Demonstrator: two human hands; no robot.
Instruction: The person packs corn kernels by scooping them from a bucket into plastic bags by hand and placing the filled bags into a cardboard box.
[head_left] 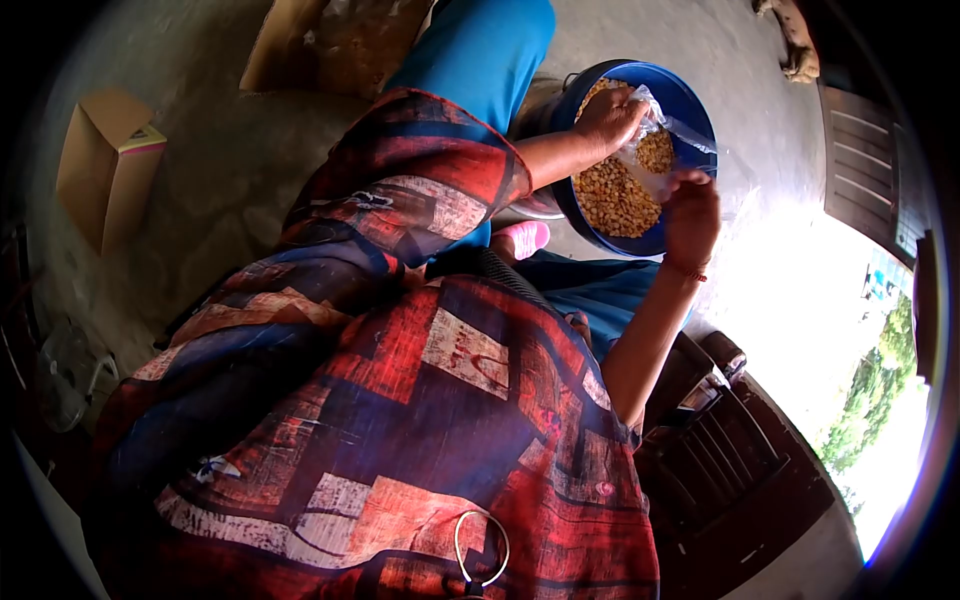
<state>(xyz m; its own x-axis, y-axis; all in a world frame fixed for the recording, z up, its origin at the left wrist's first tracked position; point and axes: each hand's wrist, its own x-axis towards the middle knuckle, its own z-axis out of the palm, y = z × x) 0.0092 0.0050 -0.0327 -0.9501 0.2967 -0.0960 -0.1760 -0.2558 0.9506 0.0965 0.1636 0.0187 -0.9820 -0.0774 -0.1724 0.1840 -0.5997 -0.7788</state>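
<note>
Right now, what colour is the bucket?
The bucket is blue, best seen in the head view.

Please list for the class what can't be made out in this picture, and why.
All in the head view:
Blue bucket: its bottom is hidden by the yellow grains.
Right hand: fingertips are blurred, so their hold on the clear plastic bag is unclear.
Animal's leg: the rest is cut off by the top edge.
Greenery: details are washed out by glare.
</note>
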